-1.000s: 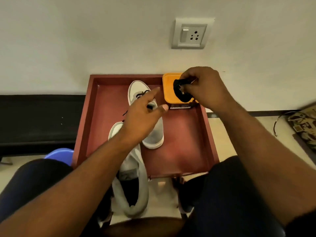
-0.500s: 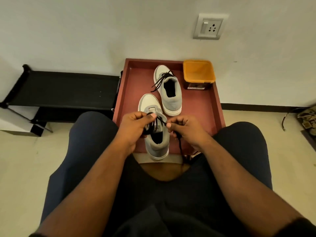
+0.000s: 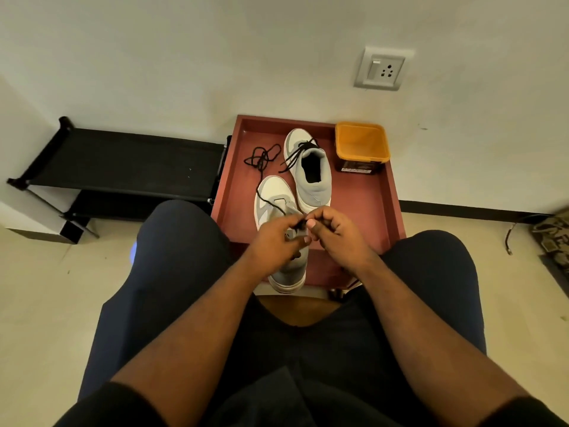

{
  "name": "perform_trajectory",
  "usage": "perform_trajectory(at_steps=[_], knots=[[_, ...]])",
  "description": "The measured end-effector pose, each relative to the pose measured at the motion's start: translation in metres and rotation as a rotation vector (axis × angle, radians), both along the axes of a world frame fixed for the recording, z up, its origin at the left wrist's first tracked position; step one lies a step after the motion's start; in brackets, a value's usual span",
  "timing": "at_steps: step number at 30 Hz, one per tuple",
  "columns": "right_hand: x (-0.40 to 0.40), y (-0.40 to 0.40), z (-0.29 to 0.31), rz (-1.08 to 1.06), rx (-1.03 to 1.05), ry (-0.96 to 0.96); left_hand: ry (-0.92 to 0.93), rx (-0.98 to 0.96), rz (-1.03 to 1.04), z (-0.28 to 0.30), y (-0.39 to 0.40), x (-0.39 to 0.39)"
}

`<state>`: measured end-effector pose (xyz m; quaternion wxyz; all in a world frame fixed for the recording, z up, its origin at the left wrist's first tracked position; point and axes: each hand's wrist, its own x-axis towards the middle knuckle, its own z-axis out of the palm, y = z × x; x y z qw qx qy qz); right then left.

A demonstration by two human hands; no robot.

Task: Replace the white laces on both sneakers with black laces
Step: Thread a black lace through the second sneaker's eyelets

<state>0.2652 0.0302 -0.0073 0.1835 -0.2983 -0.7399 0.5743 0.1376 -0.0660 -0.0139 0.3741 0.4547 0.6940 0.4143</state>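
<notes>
- Step in hand, as I judge it: lacing the near sneaker (image 3: 278,211) with a black lace (image 3: 263,158). The far sneaker (image 3: 311,171) already carries black lacing near its toe, with the ends hanging loose to its left. No white lace is in sight.
- The left hand (image 3: 277,238) has its fingers curled over the near sneaker's tongue and pinches the lace there. The right hand (image 3: 332,229) has its fingers curled too, thumb and forefinger nipping the same lace just beside the left fingertips.
- From the pinch the lace runs up across the near sneaker's toe to a loose tangle on the red tray (image 3: 363,204), left of the far sneaker.
- Both sneakers lie in the tray, long axes running away from the person, toes toward the wall, heels toward the knees. The near one tilts slightly left, and its heel overhangs the tray's front edge.
- Next move, by my reckoning: feed the pinched end through an eyelet and draw the slack in from the tangle. The eyelets are hidden under the hands, so I cannot tell which row comes next.
- An orange tub (image 3: 361,143) stands in the tray's far right corner.
</notes>
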Motion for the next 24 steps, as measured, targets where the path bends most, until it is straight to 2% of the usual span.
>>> perform_trajectory(at_steps=[2, 4, 6, 8, 10, 13, 15, 21, 24], knots=[[0.004, 0.009, -0.003, -0.017, 0.024, -0.044, -0.142, 0.032, 0.165, 0.005, 0.006, -0.009], [0.013, 0.021, -0.004, -0.027, 0.094, -0.135, -0.215, 0.096, 0.419, 0.012, 0.007, -0.03], [0.02, 0.031, -0.004, -0.038, 0.143, -0.18, -0.172, 0.138, 0.726, 0.011, 0.006, -0.056], [0.02, 0.035, -0.004, -0.058, 0.17, -0.169, -0.122, 0.19, 0.919, 0.005, 0.006, -0.079], [0.015, 0.035, -0.008, -0.075, 0.225, -0.175, 0.006, 0.178, 0.886, -0.001, 0.012, -0.091], [0.003, 0.037, -0.022, -0.121, 0.293, -0.227, 0.233, 0.082, 0.666, -0.006, 0.026, -0.092], [-0.003, 0.04, -0.028, -0.111, 0.332, -0.284, 0.323, 0.064, 0.574, -0.007, 0.035, -0.09], [-0.025, 0.051, -0.044, -0.072, 0.306, -0.455, 0.279, 0.123, 0.519, -0.006, 0.052, -0.088], [-0.036, 0.058, -0.049, -0.161, 0.18, -0.374, 0.381, -0.036, 0.444, -0.012, 0.058, -0.096]])
